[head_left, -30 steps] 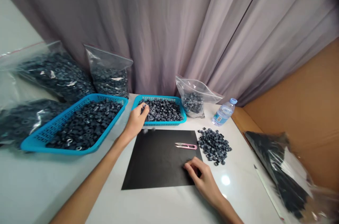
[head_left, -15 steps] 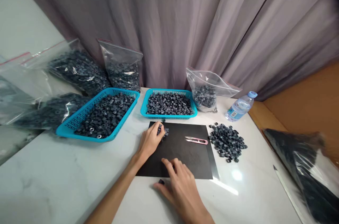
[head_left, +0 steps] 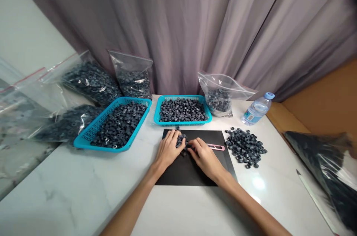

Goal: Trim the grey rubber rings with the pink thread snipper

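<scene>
A small heap of dark, nut-like pieces with holes (head_left: 183, 149) lies on the black mat (head_left: 192, 176). My left hand (head_left: 169, 148) curls round the heap's left side, with pieces between thumb and fingers. From the right, my right hand (head_left: 205, 156) meets the same heap, its thumb and forefinger pinched at a dark piece that is mostly hidden. Pink-handled thread snips (head_left: 219, 147) lie on the mat behind my right hand, which covers their blades. A larger loose pile of the same dark pieces (head_left: 247, 148) sits right of the mat.
Two blue baskets (head_left: 79, 143) (head_left: 182, 123) full of dark pieces stand behind and to the left. Clear zip bags (head_left: 134, 80) of pieces line the back and left. A water bottle (head_left: 258, 109) and a black plastic bag (head_left: 320, 161) are at the right.
My right hand has moved from the mat's front edge up to the heap, and its fingers have closed there. My left hand stays at the heap. The view has shifted slightly.
</scene>
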`<state>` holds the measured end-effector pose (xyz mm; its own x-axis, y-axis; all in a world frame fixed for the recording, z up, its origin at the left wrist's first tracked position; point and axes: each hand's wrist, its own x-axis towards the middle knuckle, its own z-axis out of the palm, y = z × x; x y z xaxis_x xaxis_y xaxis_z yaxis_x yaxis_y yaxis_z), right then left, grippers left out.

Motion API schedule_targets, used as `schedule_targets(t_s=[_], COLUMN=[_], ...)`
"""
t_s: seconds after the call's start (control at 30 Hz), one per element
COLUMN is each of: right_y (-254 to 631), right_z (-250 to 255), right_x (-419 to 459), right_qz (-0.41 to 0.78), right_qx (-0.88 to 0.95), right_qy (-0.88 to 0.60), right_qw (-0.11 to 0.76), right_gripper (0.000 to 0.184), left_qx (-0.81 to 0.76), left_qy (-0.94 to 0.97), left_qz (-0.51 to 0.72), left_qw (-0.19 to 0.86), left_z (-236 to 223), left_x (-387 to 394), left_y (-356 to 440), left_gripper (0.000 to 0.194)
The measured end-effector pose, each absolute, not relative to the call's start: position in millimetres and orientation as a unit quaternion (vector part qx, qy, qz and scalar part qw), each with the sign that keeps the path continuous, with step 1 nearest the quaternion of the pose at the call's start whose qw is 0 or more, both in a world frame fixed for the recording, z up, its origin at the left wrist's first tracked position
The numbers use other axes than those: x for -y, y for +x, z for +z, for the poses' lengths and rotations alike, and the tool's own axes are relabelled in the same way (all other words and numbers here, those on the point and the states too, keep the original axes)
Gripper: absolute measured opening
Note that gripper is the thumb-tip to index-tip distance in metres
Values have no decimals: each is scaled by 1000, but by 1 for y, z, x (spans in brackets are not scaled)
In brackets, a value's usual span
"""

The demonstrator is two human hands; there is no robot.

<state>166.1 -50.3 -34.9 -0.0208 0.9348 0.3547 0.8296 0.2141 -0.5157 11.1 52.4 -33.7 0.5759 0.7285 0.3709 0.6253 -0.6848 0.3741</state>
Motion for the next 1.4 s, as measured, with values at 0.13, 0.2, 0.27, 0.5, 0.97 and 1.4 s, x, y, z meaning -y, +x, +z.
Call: schedule_targets(t_s=[0.13,0.2,0.27,0.5,0.97,1.4], right_y=[175,176,178,187,208,178], right_z=[-35,-35,-35,-43,-70,-66], right_x=[33,23,10,-14,-9,-26], right_qz=[67,54,37,-13,9,45], right_qx=[719,714,708,670,598,628], right_qy=[-608,-612,-619,-658,-688,-644], right_qw=[331,335,338,344,411,434], right_gripper=[6,11,17,16,26,25], left_qx=[-368,-362,-359,-331,-301,-429], left_qy=[886,887,886,893,897,801], left_qz=[267,272,276,279,276,392], left_qw=[90,92,97,127,169,142], left_z=[-34,-33,-31,-26,-16,-30], left_x=[-52,-53,-52,-51,-51,-70], left_y=[8,7,5,3,1,-11], left_gripper=[11,13,13,26,40,19])
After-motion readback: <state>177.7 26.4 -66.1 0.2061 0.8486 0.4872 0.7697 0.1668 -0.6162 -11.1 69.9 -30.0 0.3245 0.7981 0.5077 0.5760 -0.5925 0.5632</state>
